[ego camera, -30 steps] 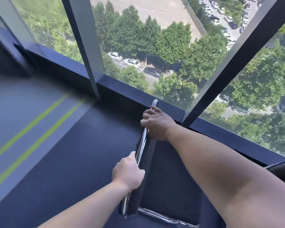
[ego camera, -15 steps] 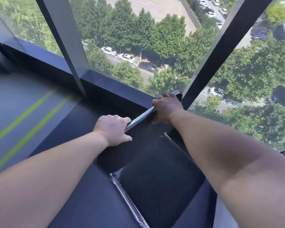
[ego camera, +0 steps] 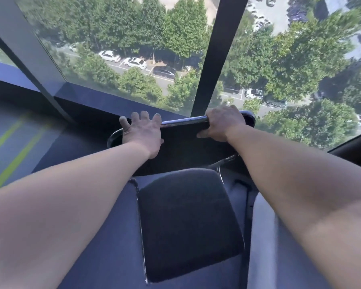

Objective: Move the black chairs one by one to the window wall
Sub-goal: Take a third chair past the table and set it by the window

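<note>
A black chair with a chrome frame stands right at the window wall, its backrest toward the glass and its padded seat toward me. My right hand grips the top rail of the backrest near its right end. My left hand is spread with straight fingers over the left end of the backrest top, not curled round it. The chair's legs are hidden below the seat.
Dark mullions divide the glass; trees and parked cars lie far below outside. A second dark chair edge shows at the right. The dark floor carries green stripes on a grey band at the left.
The chair has turned so its backrest lies parallel to the window. My left hand has let go of the rail and opened its fingers. My right hand keeps its grip.
</note>
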The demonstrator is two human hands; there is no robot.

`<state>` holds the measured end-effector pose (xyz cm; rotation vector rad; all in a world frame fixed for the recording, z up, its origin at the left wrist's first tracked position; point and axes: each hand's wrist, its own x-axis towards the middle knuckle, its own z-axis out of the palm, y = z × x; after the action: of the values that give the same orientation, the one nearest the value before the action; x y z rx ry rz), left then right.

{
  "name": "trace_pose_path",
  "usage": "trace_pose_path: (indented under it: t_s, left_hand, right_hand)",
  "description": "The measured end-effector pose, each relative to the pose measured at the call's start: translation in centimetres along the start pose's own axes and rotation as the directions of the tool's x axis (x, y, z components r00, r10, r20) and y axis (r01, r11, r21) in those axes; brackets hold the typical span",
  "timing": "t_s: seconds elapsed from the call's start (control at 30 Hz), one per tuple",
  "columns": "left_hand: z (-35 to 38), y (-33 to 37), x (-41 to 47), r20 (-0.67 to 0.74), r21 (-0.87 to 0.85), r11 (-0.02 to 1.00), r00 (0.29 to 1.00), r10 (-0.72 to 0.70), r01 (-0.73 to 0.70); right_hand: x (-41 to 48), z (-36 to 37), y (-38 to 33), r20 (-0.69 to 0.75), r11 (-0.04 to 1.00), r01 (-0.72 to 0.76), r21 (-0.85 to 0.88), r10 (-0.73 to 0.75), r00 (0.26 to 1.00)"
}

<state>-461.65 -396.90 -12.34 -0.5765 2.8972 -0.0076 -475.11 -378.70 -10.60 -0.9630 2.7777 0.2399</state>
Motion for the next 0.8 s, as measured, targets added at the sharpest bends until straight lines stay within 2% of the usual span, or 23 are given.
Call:
trace_pose_path:
  t_s: [0.17,0.37,0.8]
  left_hand:
    - [-1.0,3.9,1.8,0.036,-0.027,0.996,0.995,0.090,-0.089]
    - [-1.5,6.3,4.2,0.070,-0.033,0.981,0.979,0.192,-0.190]
    - [-1.9,8.3,6.8,0.007,-0.029,0.943,0.943,0.332,-0.332]
  right_hand:
    - [-2.0,1.0,4.1,0.006,0.992,-0.105,0.069,0.105,0.994]
    - [-3.1,1.9,6.8,0.001,0.981,-0.165,0.100,0.165,0.986]
    - [-4.3,3.4,8.7,-0.055,0.954,-0.283,0.101,0.289,0.956]
